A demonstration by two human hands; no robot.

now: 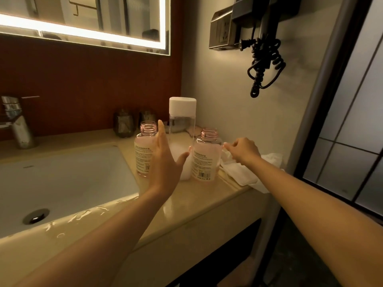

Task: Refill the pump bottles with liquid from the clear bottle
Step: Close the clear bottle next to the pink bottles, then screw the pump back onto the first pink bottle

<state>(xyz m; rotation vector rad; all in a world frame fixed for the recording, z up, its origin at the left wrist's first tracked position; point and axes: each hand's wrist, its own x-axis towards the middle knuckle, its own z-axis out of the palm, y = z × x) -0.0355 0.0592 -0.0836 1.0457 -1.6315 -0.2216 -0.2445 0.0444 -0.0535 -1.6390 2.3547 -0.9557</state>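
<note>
Fingers spread, left hand [163, 162] reaches past the uncapped pink bottle [143, 156] for the clear bottle [182, 123], risking a spill; right hand [244, 151] grip unclear.

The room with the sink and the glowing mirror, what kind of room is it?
Most likely a bathroom, maybe in a hotel. A sink with a tap is set in the counter, a lit mirror hangs above it, and a coiled cord dangles by a wall socket.

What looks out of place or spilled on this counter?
No spill shows. The left pink bottle and the right pink bottle stand upright with bare threaded necks, no pump heads in sight. A white cloth lies crumpled at the counter edge.
</note>
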